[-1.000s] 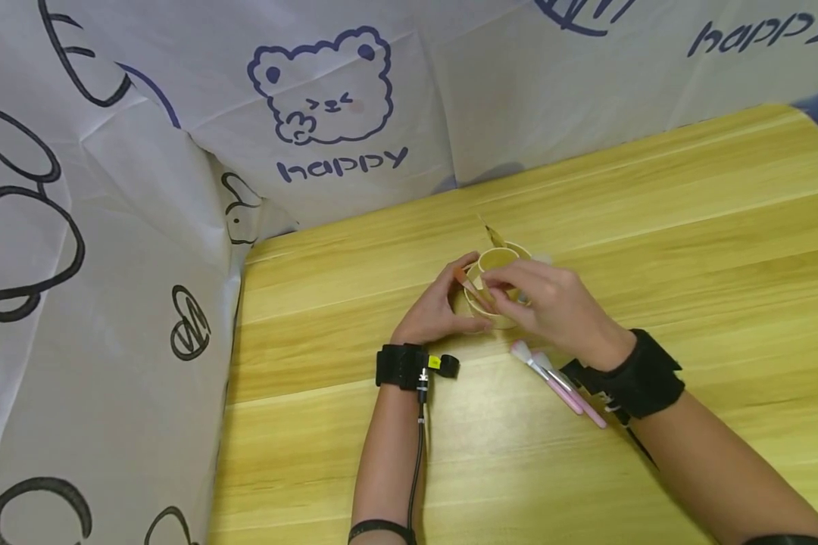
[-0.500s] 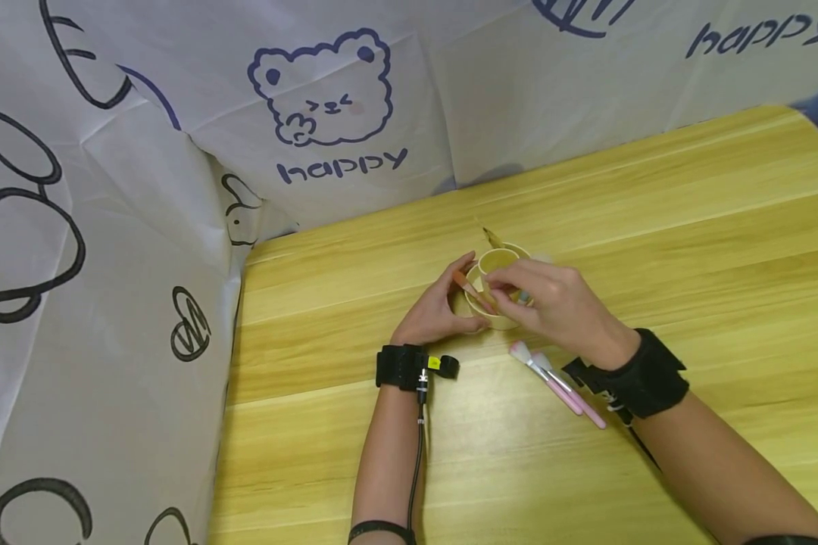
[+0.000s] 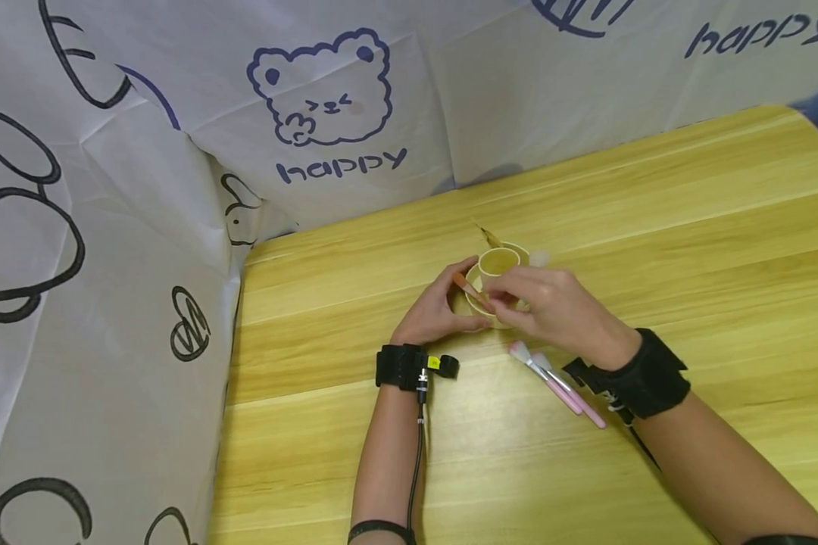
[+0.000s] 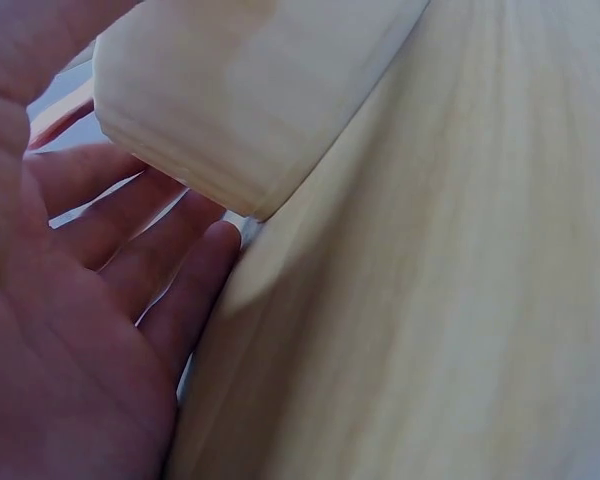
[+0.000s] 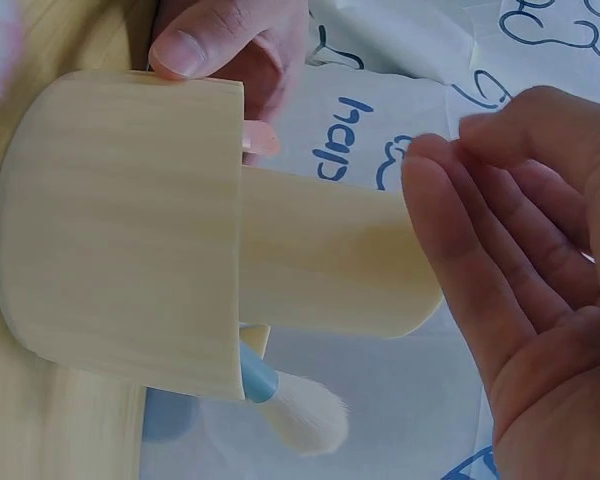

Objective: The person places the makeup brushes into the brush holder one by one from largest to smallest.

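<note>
A cream brush holder [image 5: 120, 230] stands on the table, with a taller cream inner cylinder [image 5: 330, 250] rising from it. My left hand [image 3: 436, 310] grips the outer wall from the left, thumb in front and fingers behind. Over the front of the cylinder's rim, my right hand [image 3: 552, 306] has thumb and fingers drawn together; the fingertips' contact is partly hidden. Around the cylinder sit an orange-tipped makeup brush [image 3: 460, 280], a white-bristled brush with a blue ferrule [image 5: 305, 412], and a brown, pointed piece [image 3: 488, 236] leaning out at the back.
Two pink-handled makeup brushes [image 3: 552, 381] lie side by side on the wood-grain table [image 3: 354, 431], just in front of the holder and near the right wrist. White sheeting [image 3: 545, 98] with blue and black drawings hangs behind and to the left of the table.
The pointed piece at the back has swung slightly left. A whitish brush tip shows more at the right, and the blue part beside my right fingers is now hidden. Both hands have barely shifted.
</note>
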The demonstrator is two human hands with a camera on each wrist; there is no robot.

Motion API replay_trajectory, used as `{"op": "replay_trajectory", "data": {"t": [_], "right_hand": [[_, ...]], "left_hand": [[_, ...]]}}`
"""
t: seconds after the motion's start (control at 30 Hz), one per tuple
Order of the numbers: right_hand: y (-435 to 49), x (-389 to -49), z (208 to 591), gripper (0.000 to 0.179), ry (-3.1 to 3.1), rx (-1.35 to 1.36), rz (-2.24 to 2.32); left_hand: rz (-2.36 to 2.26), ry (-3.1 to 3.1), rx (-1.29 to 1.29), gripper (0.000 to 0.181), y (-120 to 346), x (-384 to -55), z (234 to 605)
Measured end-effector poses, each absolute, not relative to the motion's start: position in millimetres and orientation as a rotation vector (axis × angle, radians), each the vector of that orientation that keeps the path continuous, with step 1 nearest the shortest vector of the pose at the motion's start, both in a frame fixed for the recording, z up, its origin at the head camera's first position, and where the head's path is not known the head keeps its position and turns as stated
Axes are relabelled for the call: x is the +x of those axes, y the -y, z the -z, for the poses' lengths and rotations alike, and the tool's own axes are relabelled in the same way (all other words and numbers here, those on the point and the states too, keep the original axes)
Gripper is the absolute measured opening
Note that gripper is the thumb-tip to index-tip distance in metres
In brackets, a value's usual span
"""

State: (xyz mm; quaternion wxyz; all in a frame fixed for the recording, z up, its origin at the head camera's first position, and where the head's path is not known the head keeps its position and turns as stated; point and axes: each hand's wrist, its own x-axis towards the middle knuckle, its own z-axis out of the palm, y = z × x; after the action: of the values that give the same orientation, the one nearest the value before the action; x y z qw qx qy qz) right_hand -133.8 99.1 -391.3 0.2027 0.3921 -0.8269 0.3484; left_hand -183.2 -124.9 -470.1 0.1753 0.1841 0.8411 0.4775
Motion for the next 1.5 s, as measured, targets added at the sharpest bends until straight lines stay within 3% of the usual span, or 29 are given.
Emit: {"op": "replay_trajectory", "data": {"t": [0.37, 1.23, 1.5], "right_hand": [[-100.8, -130.2, 390.1, 0.004, 2.567, 1.144, -0.923], [-106.4, -131.7, 388.9, 0.005, 2.685, 1.125, -0.898], [-105.7, -130.5, 384.7, 0.019, 2.884, 1.119, -0.886]], "left_hand": [[-1.345, -2.397, 0.536, 0.094, 124.9, -183.4, 470.3], [-1.364, -2.381, 0.555, 0.094, 125.4, -185.1, 472.1], [-1.365, -2.376, 0.569, 0.094, 125.2, -185.5, 472.0]]}}
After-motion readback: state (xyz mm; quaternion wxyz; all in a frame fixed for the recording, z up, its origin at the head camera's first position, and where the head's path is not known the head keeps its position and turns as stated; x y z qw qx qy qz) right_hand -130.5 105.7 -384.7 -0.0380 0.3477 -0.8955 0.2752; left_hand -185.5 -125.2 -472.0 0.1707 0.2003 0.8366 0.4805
